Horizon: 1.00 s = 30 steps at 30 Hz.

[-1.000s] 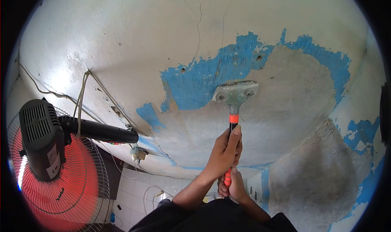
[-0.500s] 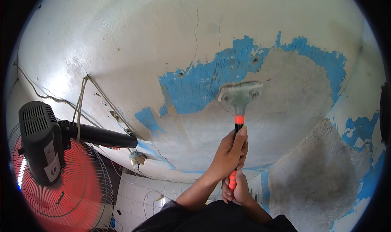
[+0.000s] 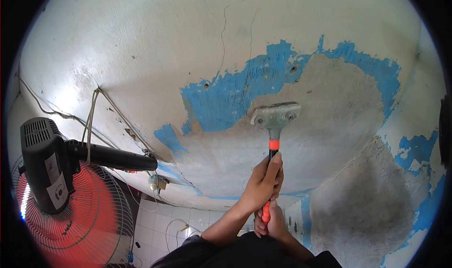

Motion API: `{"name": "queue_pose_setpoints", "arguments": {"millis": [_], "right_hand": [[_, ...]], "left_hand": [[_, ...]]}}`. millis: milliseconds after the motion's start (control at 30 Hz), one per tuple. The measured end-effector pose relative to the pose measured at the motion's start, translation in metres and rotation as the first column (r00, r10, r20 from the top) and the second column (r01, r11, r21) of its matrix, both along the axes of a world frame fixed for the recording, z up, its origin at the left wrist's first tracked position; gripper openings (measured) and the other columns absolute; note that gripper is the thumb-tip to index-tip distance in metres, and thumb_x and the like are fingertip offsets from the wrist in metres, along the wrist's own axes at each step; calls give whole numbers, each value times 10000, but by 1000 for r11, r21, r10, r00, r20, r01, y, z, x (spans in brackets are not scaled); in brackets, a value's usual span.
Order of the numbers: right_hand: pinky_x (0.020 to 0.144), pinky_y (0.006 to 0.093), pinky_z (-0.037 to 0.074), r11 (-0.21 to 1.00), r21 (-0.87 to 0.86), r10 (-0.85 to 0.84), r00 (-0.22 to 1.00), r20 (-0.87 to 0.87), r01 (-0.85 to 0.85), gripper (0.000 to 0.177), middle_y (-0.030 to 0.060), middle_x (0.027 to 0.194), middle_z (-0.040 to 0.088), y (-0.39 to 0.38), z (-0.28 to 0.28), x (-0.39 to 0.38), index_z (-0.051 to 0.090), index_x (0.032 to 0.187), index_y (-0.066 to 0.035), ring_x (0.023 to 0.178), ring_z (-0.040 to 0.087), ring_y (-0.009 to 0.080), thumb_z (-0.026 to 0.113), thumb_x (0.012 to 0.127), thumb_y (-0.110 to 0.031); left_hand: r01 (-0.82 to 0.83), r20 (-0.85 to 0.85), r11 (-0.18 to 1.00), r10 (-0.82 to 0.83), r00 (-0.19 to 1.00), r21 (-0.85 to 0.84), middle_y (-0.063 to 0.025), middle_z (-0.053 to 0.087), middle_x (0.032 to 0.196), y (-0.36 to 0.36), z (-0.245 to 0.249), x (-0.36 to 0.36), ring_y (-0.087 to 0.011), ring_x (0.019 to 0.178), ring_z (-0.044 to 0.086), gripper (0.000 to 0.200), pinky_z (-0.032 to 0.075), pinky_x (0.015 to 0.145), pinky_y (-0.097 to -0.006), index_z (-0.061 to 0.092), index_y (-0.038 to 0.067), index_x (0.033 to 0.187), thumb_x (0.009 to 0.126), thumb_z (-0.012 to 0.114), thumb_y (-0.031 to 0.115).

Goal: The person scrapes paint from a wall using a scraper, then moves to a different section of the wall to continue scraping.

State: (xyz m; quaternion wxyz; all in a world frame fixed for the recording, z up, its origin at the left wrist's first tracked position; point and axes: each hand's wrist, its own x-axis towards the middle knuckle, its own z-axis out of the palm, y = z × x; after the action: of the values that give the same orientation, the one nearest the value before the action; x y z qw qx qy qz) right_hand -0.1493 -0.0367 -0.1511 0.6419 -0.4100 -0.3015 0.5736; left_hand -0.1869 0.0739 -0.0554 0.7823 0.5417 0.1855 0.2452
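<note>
A long-handled wall scraper (image 3: 275, 117) points away from me, its wide dusty metal head over the bare grey patch (image 3: 329, 98) of the wall, just below the blue paint (image 3: 230, 98). My left hand (image 3: 262, 183) wraps around the black part of the handle, thumb lying along it. Lower down, my right hand (image 3: 273, 221) closes around the orange grip at the handle's end. Part of the handle is hidden by my fingers.
On the left stands a black fan (image 3: 44, 164) with a wire cage and red blades. Cables (image 3: 89, 119) hang on the wall near it, leading toward a socket (image 3: 157, 182). White floor tiles (image 3: 165, 221) show below. Thin cracks run up the cream wall (image 3: 155, 37).
The scraper and both hands have drawn slightly down toward me and a little left. Both hands keep their hold on the handle.
</note>
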Motion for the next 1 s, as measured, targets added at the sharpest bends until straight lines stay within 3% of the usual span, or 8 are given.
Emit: {"name": "queue_pose_setpoints", "arguments": {"millis": [400, 500, 633, 733, 900, 1000], "right_hand": [[339, 312, 400, 1000, -1, -7, 1000, 19, 7, 643, 31, 483, 360, -1, 13, 10, 395, 824, -71, 323, 351, 132, 191, 967, -663], [388, 310, 417, 999, 44, 34, 998, -61, -31, 545, 43, 540, 407, -6, 11, 13, 417, 869, -53, 377, 397, 141, 234, 1016, -544], [331, 310, 400, 1000, -25, 1, 1000, -21, -1, 633, 26, 482, 357, -8, 3, 3, 396, 840, -71, 313, 346, 125, 202, 969, -660], [331, 311, 398, 1000, 18, -6, 999, -36, 7, 626, 25, 490, 362, -6, 14, 9, 397, 853, -71, 315, 348, 126, 222, 966, -661], [337, 316, 398, 1000, -19, 12, 1000, -16, -12, 629, 26, 494, 358, -7, -2, 0, 399, 850, -69, 323, 352, 132, 217, 968, -660], [360, 321, 406, 999, 14, 41, 999, -5, -41, 625, 29, 501, 369, 0, 10, 9, 405, 859, -69, 339, 372, 139, 223, 969, -657]], "left_hand": [[5, 23, 1000, -5, 1000, 13, 34, 330, 634, -2, 16, 7, -39, 458, 299, 406, 273, 400, -225, 392, 87, 871, 1024, 390, 463], [-3, 42, 1000, 3, 999, 4, 36, 330, 635, -3, 11, 10, -40, 459, 298, 404, 274, 400, -225, 390, 90, 868, 1024, 393, 463], [8, -19, 999, -9, 1000, -31, 37, 332, 636, -5, 3, 6, -41, 459, 290, 399, 277, 400, -225, 390, 91, 873, 1023, 397, 461], [28, 26, 1000, -28, 999, 0, 36, 333, 636, -4, 23, 13, -41, 457, 284, 403, 279, 399, -226, 391, 91, 878, 1020, 403, 468], [-9, 4, 1000, 9, 1000, -11, 34, 332, 632, -5, -1, 2, -42, 452, 284, 408, 279, 396, -226, 390, 93, 872, 1017, 410, 474], [-2, 19, 1000, 3, 1000, -8, 35, 328, 627, 1, 14, 7, -42, 447, 282, 410, 272, 390, -224, 390, 93, 872, 1015, 412, 476]]}}
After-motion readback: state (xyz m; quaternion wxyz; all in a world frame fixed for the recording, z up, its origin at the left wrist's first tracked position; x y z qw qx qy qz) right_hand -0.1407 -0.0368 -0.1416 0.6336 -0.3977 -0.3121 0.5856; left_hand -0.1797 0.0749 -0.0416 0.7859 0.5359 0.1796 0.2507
